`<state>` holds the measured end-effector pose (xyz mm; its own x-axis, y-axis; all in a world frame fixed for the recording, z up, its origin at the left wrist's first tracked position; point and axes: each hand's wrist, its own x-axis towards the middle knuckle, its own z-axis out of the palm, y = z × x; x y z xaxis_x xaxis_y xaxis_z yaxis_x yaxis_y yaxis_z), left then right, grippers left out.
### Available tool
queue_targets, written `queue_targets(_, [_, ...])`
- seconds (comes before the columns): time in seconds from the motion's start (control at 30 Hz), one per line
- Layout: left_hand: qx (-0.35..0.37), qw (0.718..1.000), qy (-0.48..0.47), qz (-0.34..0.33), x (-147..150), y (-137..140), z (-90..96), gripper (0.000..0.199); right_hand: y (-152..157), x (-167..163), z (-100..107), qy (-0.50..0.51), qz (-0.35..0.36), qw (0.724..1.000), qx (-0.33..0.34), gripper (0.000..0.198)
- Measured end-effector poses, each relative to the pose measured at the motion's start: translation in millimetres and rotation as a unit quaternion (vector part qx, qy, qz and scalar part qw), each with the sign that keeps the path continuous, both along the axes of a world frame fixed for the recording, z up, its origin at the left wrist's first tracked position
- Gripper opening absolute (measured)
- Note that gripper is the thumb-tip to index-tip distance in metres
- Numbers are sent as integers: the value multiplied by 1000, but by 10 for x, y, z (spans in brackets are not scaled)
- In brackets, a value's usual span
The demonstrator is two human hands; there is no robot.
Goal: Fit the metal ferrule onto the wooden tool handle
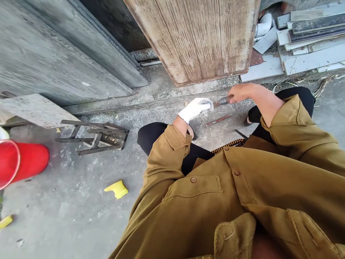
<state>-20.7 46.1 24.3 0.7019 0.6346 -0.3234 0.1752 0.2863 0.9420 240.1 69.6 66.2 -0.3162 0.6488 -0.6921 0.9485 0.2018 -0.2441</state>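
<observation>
My left hand, in a white glove, is closed around one end of a short brown rod-like tool. Grey wire or cord appears to be coiled around its middle. My bare right hand grips the other end, its fingers wrapped over it. Both hands hold the piece above the concrete between my knees; what lies inside each fist is hidden. Just below on the ground rests a thin reddish-brown rod. A dark flat strip lies nearer to me.
Ahead leans a worn wooden panel. Stacked boards and tiles sit at the far right. To my left are a tipped wooden stool, a red bucket and a yellow scrap.
</observation>
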Motion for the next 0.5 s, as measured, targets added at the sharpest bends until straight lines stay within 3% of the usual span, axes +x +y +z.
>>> queue_targets(0.1, [8,999,32,26,-14,20,13,22,-88,-69,-4,25,77,986,-147,13])
queue_targets(0.27, [23,997,54,50,-22,58,-42,13,-161,-133,84,101,81,968,-217,18])
queue_targets(0.33, [40,995,61,73,1,63,-98,11,-148,-89,149,167,57,961,-211,17])
queue_targets(0.4, [51,993,55,96,40,48,-151,13,-110,-11,195,281,-13,946,-163,18])
queue_targets(0.5, [44,996,12,71,90,1,-185,22,-16,108,172,443,-186,877,-27,28])
